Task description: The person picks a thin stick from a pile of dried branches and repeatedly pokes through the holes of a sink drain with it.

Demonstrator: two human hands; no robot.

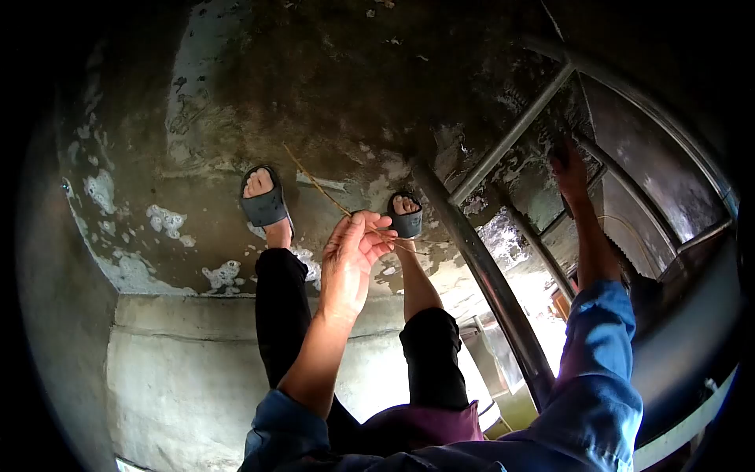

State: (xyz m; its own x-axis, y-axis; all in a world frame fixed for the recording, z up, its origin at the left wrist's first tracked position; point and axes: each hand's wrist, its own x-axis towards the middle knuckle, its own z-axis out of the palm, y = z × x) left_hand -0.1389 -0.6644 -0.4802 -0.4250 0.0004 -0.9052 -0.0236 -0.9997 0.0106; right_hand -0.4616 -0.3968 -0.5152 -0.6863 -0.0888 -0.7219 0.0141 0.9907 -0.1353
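My left hand (354, 248) is raised in front of my body, its fingers closed round a thin brown twig (318, 186). One end of the twig points up and away, and finer strands stick out on the other side of the fingers. My right hand (570, 169) is stretched far out to the right, next to the bars of a metal frame (491, 279). Its fingers lie in dark shadow, so what they touch cannot be made out.
Below are my feet in dark sandals (265, 206) on a wet, stained concrete floor (212, 161) with white patches. Metal bars rise along the right side. A pale wall (181, 377) stands at the lower left.
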